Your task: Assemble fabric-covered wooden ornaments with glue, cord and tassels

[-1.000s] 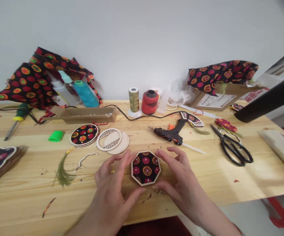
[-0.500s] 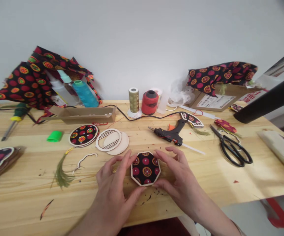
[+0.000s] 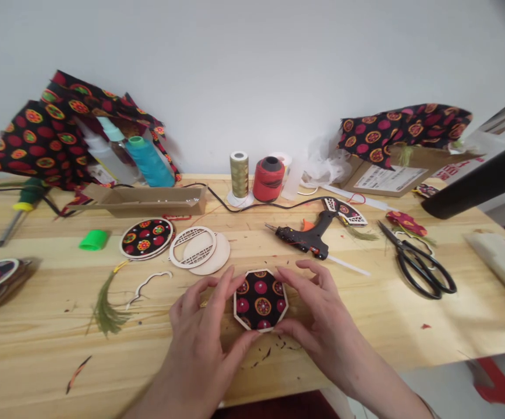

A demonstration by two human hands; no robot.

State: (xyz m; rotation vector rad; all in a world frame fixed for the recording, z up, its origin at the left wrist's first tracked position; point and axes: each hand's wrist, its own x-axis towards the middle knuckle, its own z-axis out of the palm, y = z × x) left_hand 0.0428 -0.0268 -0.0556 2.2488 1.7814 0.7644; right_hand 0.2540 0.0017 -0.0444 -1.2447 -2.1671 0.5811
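Observation:
An octagonal fabric-covered piece with a pale wooden rim and a dark patterned face lies between my hands near the table's front. My left hand grips its left side, thumb at the lower edge and fingers at the upper left. On the opposite side my right hand holds the right edge between thumb and index finger. Its underside is hidden. Just beyond it sit an openwork wooden ring and a plain wooden disc. A black glue gun rests behind my right hand.
Black-handled scissors lie at right. On the left are a round fabric piece, a green tassel, a green cap and a screwdriver. Thread spools and an open cardboard tray stand along the wall.
The camera view has shifted slightly, moving the surroundings a little in the picture. Both hands keep the same hold on the octagonal piece.

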